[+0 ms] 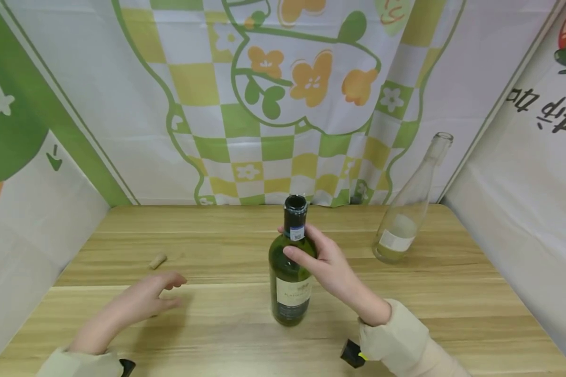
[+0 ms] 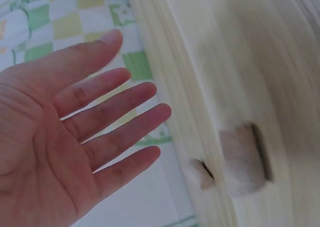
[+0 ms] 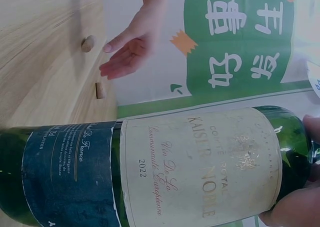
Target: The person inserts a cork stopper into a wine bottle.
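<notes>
Tabletop, clear bottle, corks, green bottle

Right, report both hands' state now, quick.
Left hand: open, fingers spread, holding nothing.
Right hand: closed around the green bottle, near its shoulder.

So my sleeves are a pale cream, kinda off-white. The right cuff is the chunky one: thick, puffy, wrinkled and bunched up, and the part behind it looks a bit pinker. Right beside it there's a little black block with a bright yellow bit. My left cuff, only partly in view, is pale too, with a black piece next to it. My left hand is bare, palm creases pretty obvious up close.
</notes>
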Motion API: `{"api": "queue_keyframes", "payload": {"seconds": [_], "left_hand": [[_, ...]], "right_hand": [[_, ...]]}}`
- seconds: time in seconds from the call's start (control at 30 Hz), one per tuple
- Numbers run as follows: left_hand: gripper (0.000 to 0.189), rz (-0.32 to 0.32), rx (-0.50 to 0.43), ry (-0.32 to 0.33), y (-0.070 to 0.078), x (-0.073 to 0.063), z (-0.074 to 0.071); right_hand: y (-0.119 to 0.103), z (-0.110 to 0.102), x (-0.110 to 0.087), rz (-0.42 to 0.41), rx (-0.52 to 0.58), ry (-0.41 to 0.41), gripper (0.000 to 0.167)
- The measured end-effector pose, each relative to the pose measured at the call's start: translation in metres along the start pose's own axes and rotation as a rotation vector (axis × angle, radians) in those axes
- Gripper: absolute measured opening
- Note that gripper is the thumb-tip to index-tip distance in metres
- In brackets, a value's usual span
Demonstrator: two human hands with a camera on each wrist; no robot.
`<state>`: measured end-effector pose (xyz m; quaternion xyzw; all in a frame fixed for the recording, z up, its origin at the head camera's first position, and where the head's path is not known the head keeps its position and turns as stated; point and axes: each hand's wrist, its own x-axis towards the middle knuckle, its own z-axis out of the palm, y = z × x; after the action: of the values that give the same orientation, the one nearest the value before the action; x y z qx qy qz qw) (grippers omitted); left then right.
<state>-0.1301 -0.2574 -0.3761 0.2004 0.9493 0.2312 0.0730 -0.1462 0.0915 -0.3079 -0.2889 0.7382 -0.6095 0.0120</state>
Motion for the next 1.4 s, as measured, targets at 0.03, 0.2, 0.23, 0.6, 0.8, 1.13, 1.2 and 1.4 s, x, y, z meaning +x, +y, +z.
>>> {"api": "queue_keyframes", "payload": {"seconds": [0.03,0.2,0.23,0.6,0.8,1.13,1.2,1.4], "left_hand": [[0.037,-0.011,0.001,-0.001,-0.004,-0.001,0.000],[0.029,-0.070,0.023,-0.024,-0.017,-0.007,0.000],[0.028,-0.081,0.036,-0.027,-0.020,-0.007,0.000],[0.017,-0.216,0.132,-0.065,-0.036,-0.016,0.002],[0.016,-0.237,0.152,-0.054,-0.041,-0.019,0.005],[0.014,-0.082,0.157,0.036,-0.027,-0.012,0.002],[0.016,-0.008,0.186,0.092,-0.019,-0.010,0.001],[0.024,0.204,0.221,0.269,0.014,-0.004,-0.007]], "right_hand": [[0.000,0.000,0.000,0.003,0.002,-0.001,0.035],[0.000,0.000,0.000,0.010,0.015,-0.007,0.036],[0.000,0.000,0.000,0.011,0.018,-0.008,0.036],[-0.001,-0.001,0.000,0.019,0.025,-0.009,0.037],[-0.001,-0.001,0.000,0.019,0.026,-0.010,0.037],[-0.001,-0.002,0.000,0.017,0.023,-0.014,0.037],[-0.001,-0.002,0.000,0.018,0.026,-0.020,0.037],[-0.001,-0.002,0.001,0.027,0.042,-0.028,0.038]]}}
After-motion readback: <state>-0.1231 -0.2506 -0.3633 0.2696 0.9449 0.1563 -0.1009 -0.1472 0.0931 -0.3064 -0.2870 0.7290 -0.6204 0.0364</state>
